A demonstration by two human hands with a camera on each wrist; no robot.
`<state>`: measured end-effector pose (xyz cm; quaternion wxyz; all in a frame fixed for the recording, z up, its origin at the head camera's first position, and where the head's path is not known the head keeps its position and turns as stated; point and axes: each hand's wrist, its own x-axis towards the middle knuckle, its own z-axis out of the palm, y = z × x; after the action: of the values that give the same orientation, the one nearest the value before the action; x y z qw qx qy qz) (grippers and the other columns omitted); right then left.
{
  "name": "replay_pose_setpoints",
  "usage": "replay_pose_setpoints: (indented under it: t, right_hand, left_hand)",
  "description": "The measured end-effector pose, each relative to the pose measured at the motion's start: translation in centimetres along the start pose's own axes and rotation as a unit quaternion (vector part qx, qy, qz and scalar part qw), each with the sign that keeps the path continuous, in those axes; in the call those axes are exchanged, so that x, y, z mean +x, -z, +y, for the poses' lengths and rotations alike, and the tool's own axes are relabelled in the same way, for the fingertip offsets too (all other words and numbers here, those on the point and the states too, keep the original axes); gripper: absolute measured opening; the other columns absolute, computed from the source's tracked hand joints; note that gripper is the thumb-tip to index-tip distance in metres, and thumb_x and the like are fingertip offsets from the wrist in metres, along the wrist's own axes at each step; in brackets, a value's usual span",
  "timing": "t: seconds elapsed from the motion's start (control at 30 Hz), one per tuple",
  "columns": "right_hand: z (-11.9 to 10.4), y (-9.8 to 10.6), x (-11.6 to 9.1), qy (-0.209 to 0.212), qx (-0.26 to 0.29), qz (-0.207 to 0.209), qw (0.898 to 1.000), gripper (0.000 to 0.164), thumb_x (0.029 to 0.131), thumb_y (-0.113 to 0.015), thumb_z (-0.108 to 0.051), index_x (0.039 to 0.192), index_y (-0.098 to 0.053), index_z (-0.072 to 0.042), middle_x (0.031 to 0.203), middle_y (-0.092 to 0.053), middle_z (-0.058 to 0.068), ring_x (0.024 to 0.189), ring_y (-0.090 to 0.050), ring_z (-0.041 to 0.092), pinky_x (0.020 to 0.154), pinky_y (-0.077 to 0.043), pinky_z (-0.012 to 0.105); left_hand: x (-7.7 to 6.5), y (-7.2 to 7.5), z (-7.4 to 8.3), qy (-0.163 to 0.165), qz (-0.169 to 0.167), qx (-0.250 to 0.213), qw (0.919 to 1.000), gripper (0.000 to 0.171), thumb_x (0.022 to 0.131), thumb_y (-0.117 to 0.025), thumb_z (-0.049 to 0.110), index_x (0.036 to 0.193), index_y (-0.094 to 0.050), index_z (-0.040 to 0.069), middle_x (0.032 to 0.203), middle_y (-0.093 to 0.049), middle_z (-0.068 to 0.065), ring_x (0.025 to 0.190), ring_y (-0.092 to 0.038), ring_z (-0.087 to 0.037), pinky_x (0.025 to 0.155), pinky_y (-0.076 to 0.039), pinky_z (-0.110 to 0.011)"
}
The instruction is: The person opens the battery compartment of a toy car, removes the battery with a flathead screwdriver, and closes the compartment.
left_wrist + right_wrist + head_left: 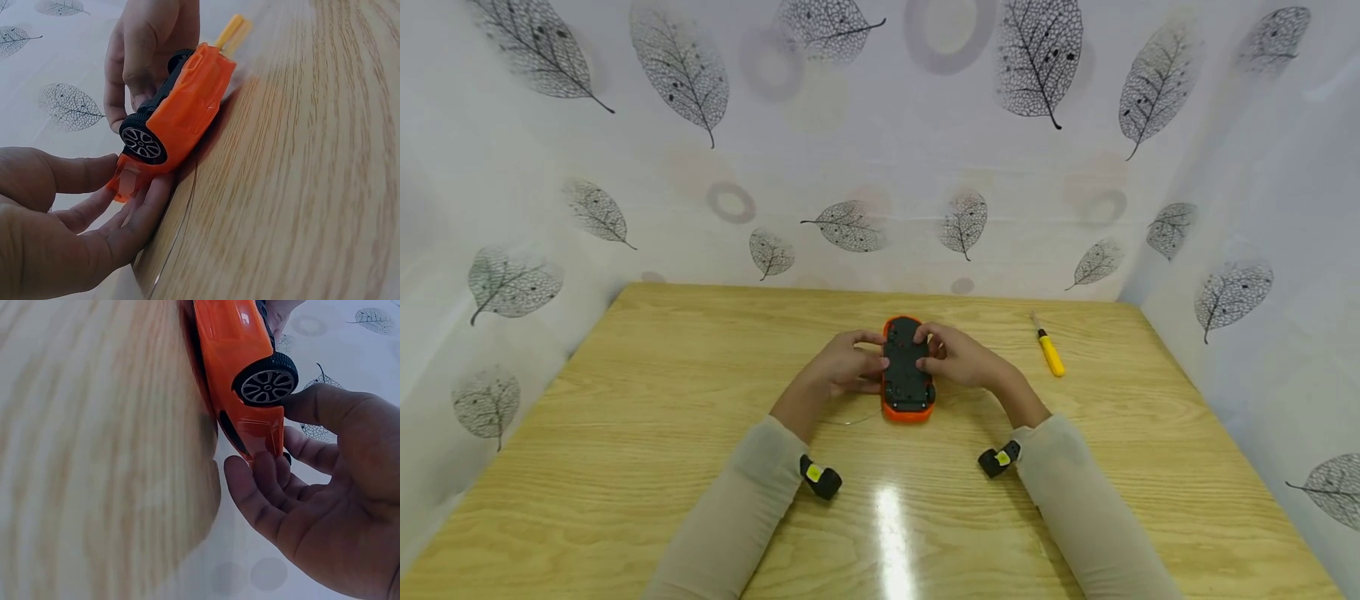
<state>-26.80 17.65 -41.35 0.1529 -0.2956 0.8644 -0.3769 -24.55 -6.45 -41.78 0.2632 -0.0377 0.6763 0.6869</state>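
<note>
Orange toy car (907,360), upside down in the middle of a wood-grain desk (662,375), with its black underside facing up and one end toward the person. From left to right: first comes the left hand (847,364), grasping the car's left side, thumb at the upper edge and fingers underneath along the body. Just below that hand, a thin wire (850,423) lies over the desk toward the car; whether it is joined to the car cannot be told.

Next is the car itself, its orange shell glossy, its wheels (144,145) black with silvery spokes. It looks like hard plastic, so it should be light and stiff, a little slippery on the shiny shell, with thin edges and perhaps the wire as its delicate parts. The firm lower sides between the wheels seem the best hold, since wheels may turn under the fingers.

To its right, the right hand (964,354) grips the other side, thumb and forefinger at the black underside, the remaining fingers curled by the shell. Farther right, well apart from both hands, a yellow-handled screwdriver (1049,352) lies on the desk, its tip pointing away from the person.
</note>
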Motion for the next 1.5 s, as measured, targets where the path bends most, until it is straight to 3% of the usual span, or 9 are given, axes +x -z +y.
replay_pose_setpoints:
  t: [0.23, 0.53, 0.83, 1.17, 1.5]
  right_hand:
    - [0.0, 0.0, 0.2, 0.053, -0.016, 0.011, 0.998, 0.022, 0.098, -0.067, -0.005, 0.114, -0.054, 0.004, 0.084, -0.052, 0.011, 0.065, -0.050, 0.020, 0.062, -0.044, 0.032]
    - [-0.2, -0.1, -0.2, 0.015, -0.017, 0.009, 1.000, 0.028, 0.100, -0.065, -0.008, 0.121, -0.049, 0.002, 0.095, -0.047, 0.013, 0.075, -0.045, 0.022, 0.067, -0.041, 0.033]
    - [-0.5, 0.0, -0.2, 0.004, 0.021, 0.007, 1.000, 0.031, 0.100, -0.067, -0.010, 0.122, -0.047, 0.000, 0.109, -0.050, 0.018, 0.068, -0.047, 0.020, 0.063, -0.045, 0.034]
    - [-1.2, 0.4, -0.7, -0.011, 0.016, 0.021, 1.000, 0.033, 0.097, -0.071, -0.010, 0.122, -0.050, -0.001, 0.117, -0.055, 0.016, 0.095, -0.061, 0.026, 0.081, -0.055, 0.039]
    - [-0.9, 0.6, -0.4, 0.007, 0.048, 0.047, 0.998, 0.022, 0.100, -0.066, -0.005, 0.117, -0.054, 0.002, 0.105, -0.061, 0.014, 0.094, -0.061, 0.026, 0.082, -0.056, 0.043]
  left_hand:
    - [0.1, 0.1, -0.1, 0.004, -0.002, 0.001, 1.0000, 0.047, 0.099, -0.065, 0.000, 0.143, -0.051, 0.011, 0.136, -0.061, -0.020, 0.109, -0.068, -0.029, 0.079, -0.063, -0.040]
    - [0.0, 0.3, -0.1, -0.002, -0.012, -0.004, 0.9999, 0.047, 0.099, -0.065, 0.000, 0.143, -0.050, 0.008, 0.138, -0.057, -0.023, 0.109, -0.067, -0.031, 0.084, -0.063, -0.044]
    - [0.1, 0.4, -0.2, 0.001, -0.006, -0.009, 0.9999, 0.045, 0.099, -0.066, 0.000, 0.141, -0.053, 0.010, 0.136, -0.057, -0.021, 0.107, -0.067, -0.029, 0.082, -0.063, -0.042]
    - [0.1, 0.2, -0.1, 0.005, -0.002, -0.008, 1.0000, 0.045, 0.099, -0.065, 0.000, 0.141, -0.053, 0.010, 0.135, -0.058, -0.020, 0.106, -0.067, -0.029, 0.080, -0.063, -0.042]
    - [0.2, 0.3, -0.2, 0.004, 0.000, -0.011, 0.9999, 0.045, 0.098, -0.066, -0.001, 0.141, -0.053, 0.008, 0.135, -0.057, -0.022, 0.102, -0.066, -0.027, 0.080, -0.063, -0.043]
